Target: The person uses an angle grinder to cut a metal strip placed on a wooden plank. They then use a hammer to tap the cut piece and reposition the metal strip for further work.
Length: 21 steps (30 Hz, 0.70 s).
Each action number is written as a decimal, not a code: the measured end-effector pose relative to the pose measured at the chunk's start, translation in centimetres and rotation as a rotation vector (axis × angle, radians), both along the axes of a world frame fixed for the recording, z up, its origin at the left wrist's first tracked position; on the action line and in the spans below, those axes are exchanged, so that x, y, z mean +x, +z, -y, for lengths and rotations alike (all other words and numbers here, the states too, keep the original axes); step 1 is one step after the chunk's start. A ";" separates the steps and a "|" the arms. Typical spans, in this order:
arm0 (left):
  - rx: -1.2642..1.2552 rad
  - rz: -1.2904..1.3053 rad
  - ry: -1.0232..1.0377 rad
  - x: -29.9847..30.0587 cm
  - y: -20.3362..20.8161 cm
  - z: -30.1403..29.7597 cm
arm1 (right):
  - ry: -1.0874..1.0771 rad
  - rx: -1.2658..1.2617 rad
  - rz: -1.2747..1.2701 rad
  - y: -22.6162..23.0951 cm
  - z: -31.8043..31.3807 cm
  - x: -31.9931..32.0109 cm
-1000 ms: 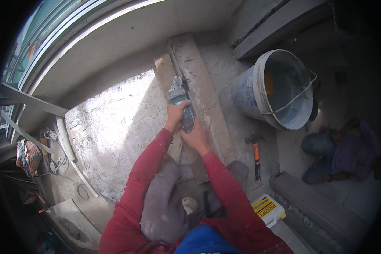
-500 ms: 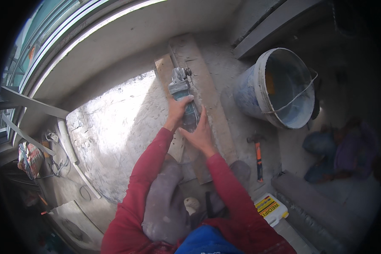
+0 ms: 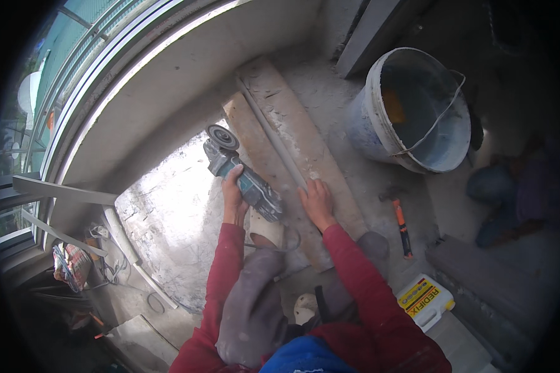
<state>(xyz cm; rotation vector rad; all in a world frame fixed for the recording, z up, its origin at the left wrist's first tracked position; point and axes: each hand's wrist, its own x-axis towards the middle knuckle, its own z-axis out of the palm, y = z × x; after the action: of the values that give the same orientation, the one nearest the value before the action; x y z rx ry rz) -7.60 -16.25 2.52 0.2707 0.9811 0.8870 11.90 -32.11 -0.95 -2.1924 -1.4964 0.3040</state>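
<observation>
1. Angle grinder (image 3: 250, 180), teal and grey, dusty. In the left hand, left of the boards, its disc (image 3: 223, 136) at the far end and apart from the strip.
2. Left hand (image 3: 233, 193). Fingers closed round the grinder's body, bearing the tool alone.
3. Right hand (image 3: 318, 202). Fingers partly spread and bent, laid at the near end of the strip. The hand hides its own contact there, so whether it pinches the strip or merely rests on it cannot be told.
4. Strip (image 3: 275, 138), grey, slender. Lies lengthwise between the two boards, far end towards the wall.
5. Wide board (image 3: 302, 127), flat, marked with pale dust; right of the strip.
6. Narrow board (image 3: 264, 149), flat; left of the strip.
7. Condition of work: judged under way. The boards and strip are laid out together; the visible strip shows as one length, with no separated piece made out. Any remaining grinding or cutting would need the disc brought back to the material; how much is left cannot be read.
8. Bucket (image 3: 367, 133), pale, wire-handled, right of the boards.
9. Hammer (image 3: 402, 230), orange and black handle, on the floor below the bucket.
10. Case (image 3: 426, 298), yellow and white, near the hammer.
</observation>
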 end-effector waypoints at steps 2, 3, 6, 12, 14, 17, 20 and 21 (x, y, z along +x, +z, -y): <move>0.006 0.020 0.015 -0.3 0.0 0.3 | 0.001 0.050 0.055 -0.5 -0.1 -0.1; 0.013 0.034 0.010 -0.4 0.0 0.4 | 0.002 0.064 0.084 -0.7 -0.2 -0.2; 0.021 0.031 0.014 -0.3 -0.3 0.7 | 0.011 0.120 0.090 -1.0 -0.2 -0.4; 0.003 0.022 -0.004 -0.1 -1.5 0.8 | 0.046 0.175 0.041 -1.2 -2.3 -0.7; 0.019 0.009 -0.013 -0.1 -1.8 0.7 | 0.037 0.199 0.042 -1.1 -3.4 -0.9; 0.045 -0.037 -0.013 -0.2 -1.9 0.7 | 0.004 0.205 0.048 -0.9 -4.4 -1.1; 0.020 -0.018 -0.026 -0.2 -1.7 0.7 | 0.003 0.155 0.050 -0.9 -4.5 -1.0; 0.009 -0.001 -0.031 -0.1 -1.6 0.7 | 0.001 0.144 0.031 -0.9 -4.4 -0.9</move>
<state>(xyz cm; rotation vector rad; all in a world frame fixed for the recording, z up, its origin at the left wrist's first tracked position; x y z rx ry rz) -7.74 -16.92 0.94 0.2929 0.9713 0.8629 10.98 -27.73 -1.85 -2.0915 -1.4880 0.1586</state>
